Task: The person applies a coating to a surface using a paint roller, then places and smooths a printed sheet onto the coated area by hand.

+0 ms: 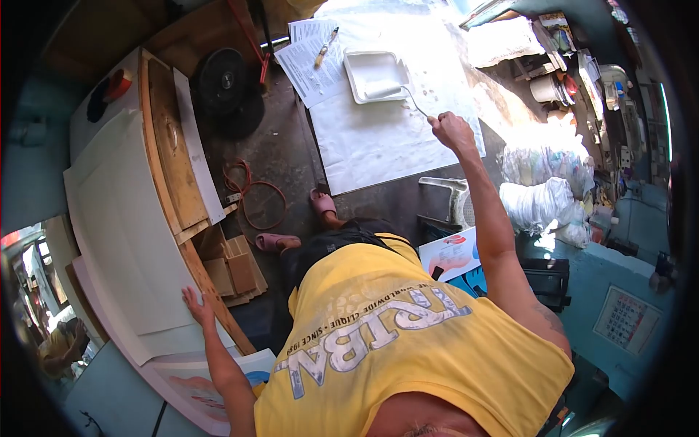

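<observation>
My right hand (pixel 453 134) is closed around the handle of a paint roller (pixel 384 92), arm stretched forward. The roller's white sleeve lies inside a white paint tray (pixel 352 73), which sits on a large white sheet (pixel 393 149) spread low in front of me. Over at the left, my left hand (pixel 197 306) rests with fingers spread at the edge of a table covered by a big white sheet (pixel 116 240). Beside the tray, a paintbrush (pixel 326 48) lies across printed papers (pixel 312 69).
A black fan (pixel 224 81) stands behind the wooden drawer (pixel 175 142). An orange cord (pixel 251 197) coils on the floor near my feet. Flattened cardboard (pixel 237 268) leans under the table. At right are stuffed plastic bags (pixel 542 204) and a white plastic chair (pixel 453 197).
</observation>
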The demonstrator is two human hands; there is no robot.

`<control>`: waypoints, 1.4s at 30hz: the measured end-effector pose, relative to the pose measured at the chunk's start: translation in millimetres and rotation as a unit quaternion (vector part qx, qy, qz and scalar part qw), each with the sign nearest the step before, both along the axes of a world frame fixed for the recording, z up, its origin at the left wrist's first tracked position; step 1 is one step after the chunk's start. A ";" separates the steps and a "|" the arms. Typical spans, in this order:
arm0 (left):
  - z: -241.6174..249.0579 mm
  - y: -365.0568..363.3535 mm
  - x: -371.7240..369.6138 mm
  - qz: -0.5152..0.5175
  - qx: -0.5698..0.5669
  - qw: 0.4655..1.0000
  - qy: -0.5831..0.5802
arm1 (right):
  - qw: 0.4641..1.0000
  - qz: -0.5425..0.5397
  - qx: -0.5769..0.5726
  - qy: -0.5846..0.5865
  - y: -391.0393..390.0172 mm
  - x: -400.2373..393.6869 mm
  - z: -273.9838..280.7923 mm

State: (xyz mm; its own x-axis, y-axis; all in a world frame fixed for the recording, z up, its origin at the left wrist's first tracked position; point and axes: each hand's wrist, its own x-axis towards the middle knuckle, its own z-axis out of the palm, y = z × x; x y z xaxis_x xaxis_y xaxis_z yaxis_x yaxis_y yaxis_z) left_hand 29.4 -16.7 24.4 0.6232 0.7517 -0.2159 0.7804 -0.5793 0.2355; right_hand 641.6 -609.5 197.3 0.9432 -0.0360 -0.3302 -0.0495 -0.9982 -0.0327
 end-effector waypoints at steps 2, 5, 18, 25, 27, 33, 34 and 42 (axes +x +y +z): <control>-1.1 0.2 0.0 0.000 0.003 1.000 0.002 | 0.999 0.021 -0.030 0.022 -4.2 8.5 11.2; -2.4 0.0 0.2 0.005 0.005 1.000 0.004 | 0.998 0.032 -0.044 0.043 -11.8 15.2 21.3; -5.1 -0.6 -0.2 0.003 0.013 1.000 -0.020 | 0.997 0.036 0.054 -0.031 -15.8 36.1 -35.4; -2.1 -0.3 -4.2 -0.005 -0.002 1.000 -0.019 | 0.996 -0.018 0.066 -0.048 -6.7 13.9 -56.9; -3.1 -0.8 -4.7 -0.007 0.001 1.000 -0.028 | 0.998 -0.006 0.055 -0.043 -13.2 6.6 -57.5; -2.1 -1.7 1.1 0.001 -0.001 1.000 -0.017 | 0.999 -0.017 0.036 0.026 -21.6 5.8 -35.3; -1.4 -1.4 1.7 0.004 -0.004 1.000 -0.015 | 0.997 -0.028 0.038 0.055 -19.8 6.8 -22.9; -3.3 -1.6 -1.3 0.002 0.001 1.000 -0.018 | 0.998 -0.009 0.026 0.056 -20.7 0.5 -0.8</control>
